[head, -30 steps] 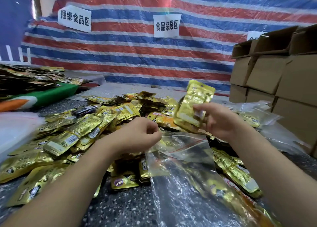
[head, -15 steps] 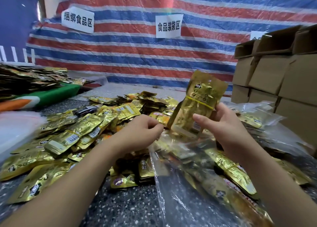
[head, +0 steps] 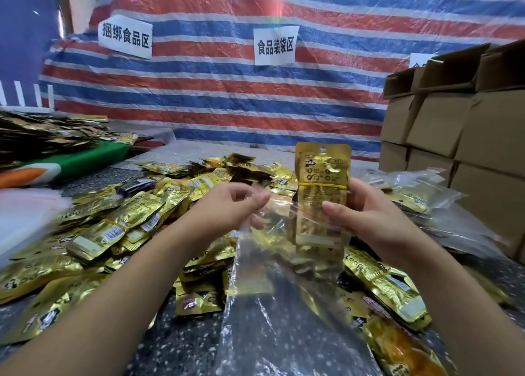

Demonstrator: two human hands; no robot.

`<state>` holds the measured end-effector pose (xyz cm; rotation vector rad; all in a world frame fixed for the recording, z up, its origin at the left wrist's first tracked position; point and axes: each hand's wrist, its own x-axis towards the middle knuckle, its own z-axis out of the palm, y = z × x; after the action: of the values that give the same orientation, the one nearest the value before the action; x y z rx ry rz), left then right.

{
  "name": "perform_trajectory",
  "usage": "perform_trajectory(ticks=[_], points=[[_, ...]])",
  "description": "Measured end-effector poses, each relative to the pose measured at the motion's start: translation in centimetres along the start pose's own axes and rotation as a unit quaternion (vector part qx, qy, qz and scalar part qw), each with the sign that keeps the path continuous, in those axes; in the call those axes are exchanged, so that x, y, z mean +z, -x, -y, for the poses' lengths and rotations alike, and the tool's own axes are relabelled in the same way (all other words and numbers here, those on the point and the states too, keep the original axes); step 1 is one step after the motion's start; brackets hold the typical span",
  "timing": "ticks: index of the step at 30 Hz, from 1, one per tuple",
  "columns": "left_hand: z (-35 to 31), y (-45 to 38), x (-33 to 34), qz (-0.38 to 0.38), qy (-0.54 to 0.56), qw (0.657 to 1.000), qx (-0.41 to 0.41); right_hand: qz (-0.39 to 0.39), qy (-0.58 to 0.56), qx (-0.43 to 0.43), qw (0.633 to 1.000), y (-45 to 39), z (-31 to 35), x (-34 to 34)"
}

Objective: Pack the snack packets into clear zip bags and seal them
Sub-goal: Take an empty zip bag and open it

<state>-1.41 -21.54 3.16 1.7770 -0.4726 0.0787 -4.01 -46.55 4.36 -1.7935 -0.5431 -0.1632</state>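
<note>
My right hand [head: 366, 216] grips a bundle of gold snack packets [head: 322, 173] bound with a yellow rubber band. The bundle stands upright, and its lower end sits inside the mouth of a clear zip bag [head: 272, 290]. My left hand [head: 230, 208] pinches the bag's left rim and holds the mouth apart. The bag hangs down toward me over the dark speckled table [head: 176, 347]. A big heap of loose gold packets [head: 119, 227] spreads across the table behind and beside both hands.
Stacked cardboard boxes [head: 460, 128] stand at the right. Filled clear bags [head: 443, 205] lie in front of them. A green and orange cloth [head: 74, 162] with more packets is at the far left. A striped tarp [head: 255, 97] with paper signs closes the back.
My right hand has turned the bundle upright and lowered its bottom end into the bag's mouth. My left hand has lifted the bag's rim and pulled it wider.
</note>
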Motion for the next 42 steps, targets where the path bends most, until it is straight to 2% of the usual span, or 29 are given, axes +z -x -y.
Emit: perform_trajectory(ticks=[3,7,10,16,25,29,42], points=[[-0.2,0.2,0.0,0.000,0.015,1.000,-0.017,0.011,0.022,0.013,1.000,0.1,0.2,-0.1],[-0.6,0.4,0.5,-0.025,0.035,0.999,-0.009,0.073,0.069,0.049,0.994,0.5,0.7,0.3],[-0.9,0.7,1.2,-0.013,0.043,0.999,-0.001,0.099,0.113,0.061,0.987,0.7,0.9,0.9],[-1.1,0.7,1.5,-0.022,0.072,0.997,0.016,0.085,0.133,0.042,0.987,0.8,1.3,1.6],[-0.4,0.6,1.7,-0.001,0.045,0.999,0.030,0.147,0.144,0.051,0.977,1.0,1.8,0.8],[-0.4,0.5,1.5,-0.014,0.052,0.998,0.031,0.123,0.144,0.025,0.982,1.1,1.7,1.4],[-0.7,0.9,1.5,0.044,0.035,0.998,-0.008,0.141,0.145,-0.017,0.979,1.2,1.7,1.1]])
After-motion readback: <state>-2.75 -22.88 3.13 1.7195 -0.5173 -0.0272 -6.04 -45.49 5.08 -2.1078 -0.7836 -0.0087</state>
